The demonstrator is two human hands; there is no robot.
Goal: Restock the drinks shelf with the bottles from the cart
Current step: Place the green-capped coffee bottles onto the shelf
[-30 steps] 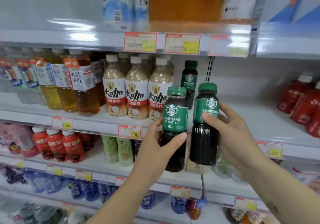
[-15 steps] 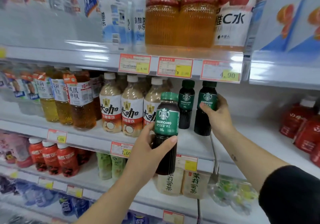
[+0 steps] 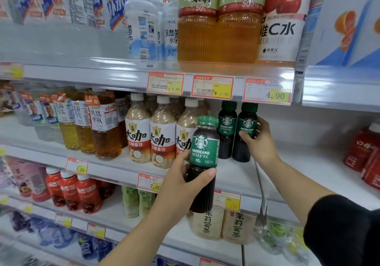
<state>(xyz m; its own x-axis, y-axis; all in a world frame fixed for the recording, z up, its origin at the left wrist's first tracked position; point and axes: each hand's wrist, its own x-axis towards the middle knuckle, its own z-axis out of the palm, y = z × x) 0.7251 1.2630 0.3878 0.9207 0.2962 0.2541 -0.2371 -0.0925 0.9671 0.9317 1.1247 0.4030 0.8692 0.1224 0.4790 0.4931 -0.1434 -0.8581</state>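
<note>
AMERICANO reads white on the green label of the front coffee bottle (image 3: 203, 154), and again on the right shelved bottle (image 3: 247, 121) and left shelved bottle (image 3: 226, 127). The upper price tag (image 3: 267, 91) says 4.90, the lower price tag (image 3: 151, 183) 7.00. The latte bottles (image 3: 138, 138) show 大咖.

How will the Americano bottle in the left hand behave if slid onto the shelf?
Likely rigid: the Americano bottle shows no dent under the left hand. Probably heavy for its size: dark liquid fills it. Tall and narrow, so may tip if pushed high.

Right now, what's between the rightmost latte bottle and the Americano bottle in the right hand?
A shelved Americano bottle, standing close beside the gripped Americano bottle in the right hand. Seen in the head view.
</note>
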